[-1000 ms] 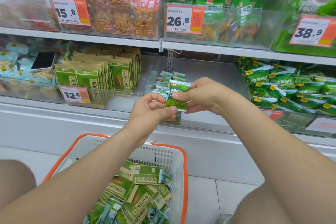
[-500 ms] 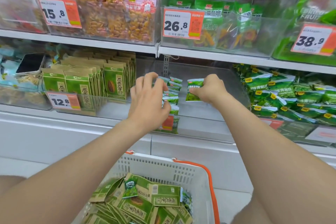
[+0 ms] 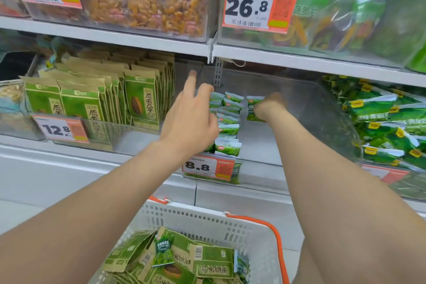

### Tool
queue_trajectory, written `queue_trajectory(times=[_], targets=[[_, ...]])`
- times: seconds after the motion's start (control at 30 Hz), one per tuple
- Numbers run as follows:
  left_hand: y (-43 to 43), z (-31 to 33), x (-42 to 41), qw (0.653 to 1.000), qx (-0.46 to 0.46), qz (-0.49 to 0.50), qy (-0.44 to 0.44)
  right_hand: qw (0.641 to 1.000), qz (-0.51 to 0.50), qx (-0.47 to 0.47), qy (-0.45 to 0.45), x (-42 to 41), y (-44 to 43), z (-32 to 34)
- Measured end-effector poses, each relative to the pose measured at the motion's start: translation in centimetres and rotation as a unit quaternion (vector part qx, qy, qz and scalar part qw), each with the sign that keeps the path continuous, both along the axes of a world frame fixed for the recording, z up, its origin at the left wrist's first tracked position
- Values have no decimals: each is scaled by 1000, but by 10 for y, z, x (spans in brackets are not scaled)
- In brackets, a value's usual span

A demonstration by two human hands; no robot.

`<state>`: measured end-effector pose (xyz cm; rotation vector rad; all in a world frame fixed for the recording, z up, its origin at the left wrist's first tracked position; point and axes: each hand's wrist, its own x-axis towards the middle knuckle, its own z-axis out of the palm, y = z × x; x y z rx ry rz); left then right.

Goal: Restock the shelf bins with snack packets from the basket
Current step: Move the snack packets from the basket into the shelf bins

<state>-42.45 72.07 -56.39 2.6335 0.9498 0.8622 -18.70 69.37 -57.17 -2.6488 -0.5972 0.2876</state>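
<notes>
Inside the bin (image 3: 306,127) one row (image 3: 228,130) is laid, a packet (image 3: 251,101) is pinched by the right hand (image 3: 268,106), left hand (image 3: 191,120) fingers apart, basket (image 3: 207,217) not yet emptied

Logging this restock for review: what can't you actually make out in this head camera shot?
Head view:
- Right hand: motion blur; unclear whether it grips the small green packet.
- Row of green packets: partly behind the left hand.
- Basket: cut off by the bottom edge.
- 8.8 price tag: fine print too small.
</notes>
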Motion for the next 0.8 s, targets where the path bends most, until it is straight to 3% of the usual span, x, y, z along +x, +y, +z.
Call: queue_trajectory(times=[0.1,0.37,0.53,0.67,0.8], targets=[[2,-2,0,1000,-3,9,-16,1000,26,-14,-8,8,10,-5],[-1,-3,2,1000,-5,30,-6,995,-31,81,-43,10,16,-15],[7,-6,-1,999,-28,-16,-8,997,66,-30,-29,0,6,-8],[9,-10,-8,996,-43,-55,-53,984,144,-75,-74,-15,-8,0],[-4,-15,-26,984,105,-38,-141,972,189,21,-140,-54,-32,24]])
